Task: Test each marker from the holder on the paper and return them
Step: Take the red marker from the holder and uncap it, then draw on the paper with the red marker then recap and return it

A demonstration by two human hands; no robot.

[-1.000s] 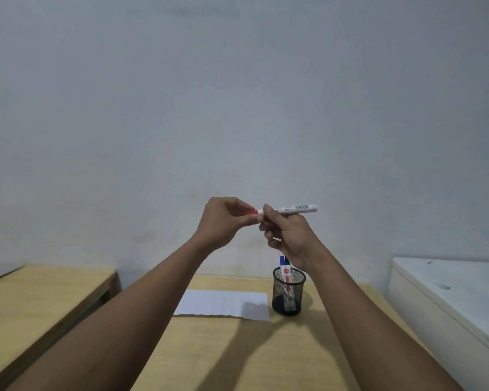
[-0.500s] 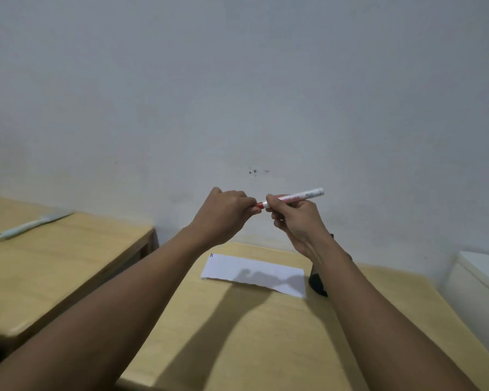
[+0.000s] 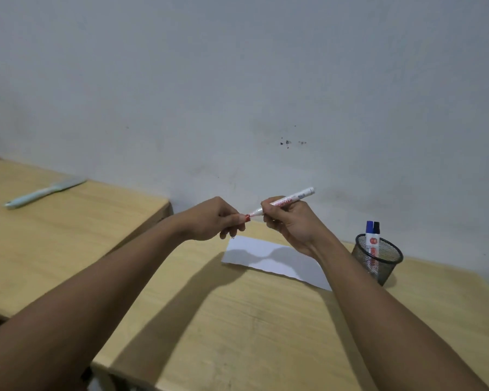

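My right hand [image 3: 290,224] grips a white marker with red print [image 3: 292,198], held level above the desk, its tip pointing left. My left hand [image 3: 213,220] pinches the marker's red cap [image 3: 247,217], which sits just off the tip. Below both hands a white sheet of paper [image 3: 277,261] lies on the wooden desk [image 3: 237,320]. A black mesh holder [image 3: 377,259] stands to the right of the paper with two markers upright in it, one blue-capped [image 3: 369,227] and one black-capped [image 3: 376,227].
A second wooden desk [image 3: 54,235] stands to the left, separated by a gap, with a pale blue knife-like tool [image 3: 40,193] on it. A grey wall rises right behind both desks.
The red cap has come off the marker tip in my left hand. The view has swung left and down, so the holder now shows to the right of my right arm.
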